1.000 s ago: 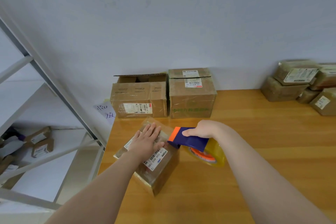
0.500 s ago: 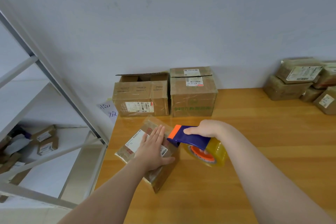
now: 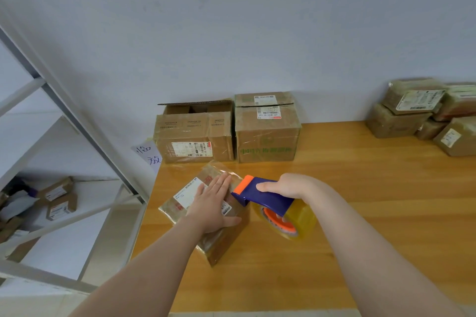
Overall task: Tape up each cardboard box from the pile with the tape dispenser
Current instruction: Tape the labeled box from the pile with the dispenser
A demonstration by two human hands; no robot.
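A small cardboard box (image 3: 177, 207) wrapped in clear tape, with a white label, lies near the table's left edge. My left hand (image 3: 212, 201) presses flat on its top with straight fingers. My right hand (image 3: 286, 185) grips the blue and orange tape dispenser (image 3: 268, 201), whose orange nose touches the box's right top edge. The clear tape roll (image 3: 296, 221) hangs under the handle, just above the table.
Two larger boxes stand at the back wall, one open-topped (image 3: 193, 134) and one closed (image 3: 266, 128). A pile of taped boxes (image 3: 422, 116) sits at the back right. A grey shelf rack (image 3: 64, 116) with small boxes (image 3: 60, 198) stands left of the wooden table (image 3: 360, 213).
My left hand has slid back along the box top toward me, uncovering more of the label. The dispenser stays at the box's right edge.
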